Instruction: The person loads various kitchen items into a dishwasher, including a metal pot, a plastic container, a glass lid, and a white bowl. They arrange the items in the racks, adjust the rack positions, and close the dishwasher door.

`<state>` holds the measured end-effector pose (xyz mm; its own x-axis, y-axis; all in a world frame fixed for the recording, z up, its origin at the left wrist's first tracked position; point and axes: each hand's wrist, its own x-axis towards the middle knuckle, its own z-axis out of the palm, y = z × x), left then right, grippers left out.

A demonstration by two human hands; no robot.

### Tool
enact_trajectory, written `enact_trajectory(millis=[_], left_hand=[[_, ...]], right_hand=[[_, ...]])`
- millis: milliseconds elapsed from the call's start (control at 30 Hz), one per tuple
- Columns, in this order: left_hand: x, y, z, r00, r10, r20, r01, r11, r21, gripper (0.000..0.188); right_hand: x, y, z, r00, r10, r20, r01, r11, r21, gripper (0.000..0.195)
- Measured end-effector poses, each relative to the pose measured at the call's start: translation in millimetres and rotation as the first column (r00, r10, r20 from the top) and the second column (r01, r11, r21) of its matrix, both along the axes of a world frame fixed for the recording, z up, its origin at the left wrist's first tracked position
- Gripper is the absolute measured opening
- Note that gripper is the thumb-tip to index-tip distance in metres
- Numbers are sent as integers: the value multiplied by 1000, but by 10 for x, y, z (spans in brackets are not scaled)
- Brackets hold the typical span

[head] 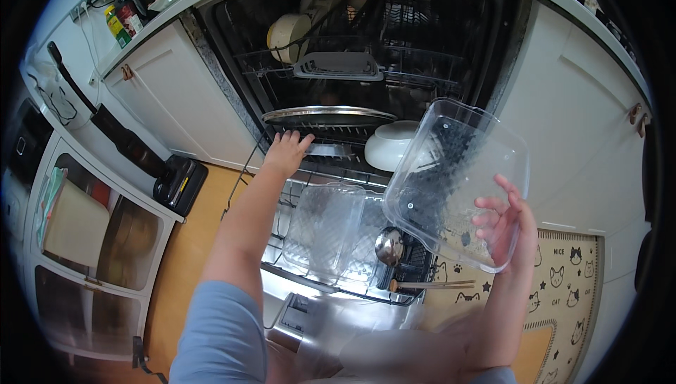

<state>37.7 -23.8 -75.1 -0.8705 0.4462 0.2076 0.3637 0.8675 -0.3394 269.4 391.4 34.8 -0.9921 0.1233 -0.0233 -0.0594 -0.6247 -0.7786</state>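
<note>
A clear plastic container (458, 183) is held up at the right by my right hand (501, 220), which is behind its lower right side, seen through the plastic. My left hand (288, 150) reaches into the dishwasher's lower rack (359, 177), fingers spread at the rack's back left, beside a flat greyish piece (330, 150); whether it touches anything is unclear. A glass lid with a metal rim (330, 111) stands behind it. A white bowl (388, 146) leans in the rack, partly behind the container. More clear plastic containers (325, 231) lie at the front, beside a metal ladle (390, 246) and chopsticks (435, 284).
The dishwasher's upper rack (422, 59) holds a cream bowl (289, 38). White cabinet doors (179, 88) flank the opening. A cordless vacuum (129, 141) stands at the left near a glazed cabinet (100, 268). A cat-patterned mat (560, 283) lies on the floor at the right.
</note>
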Motion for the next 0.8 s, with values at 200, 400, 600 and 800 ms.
enact_trajectory(millis=[200,400,600,800], left_hand=[[414,181,485,987,-126,104,109,982,155,51],[1533,649,932,593,-723,355,-514,-1,858,45],[2310,939,1660,712,-533,457,-636,-216,740,42],[2376,831,2332,990,-68,-122,139,505,852,34]], right_hand=[[-55,-49,-73,996,75,55,-75,997,-18,48],[-69,-264,-101,993,117,-2,-117,993,12,49],[-84,-858,17,954,298,24,-299,954,5,50],[-17,-619,-26,977,213,-11,-206,957,206,47]])
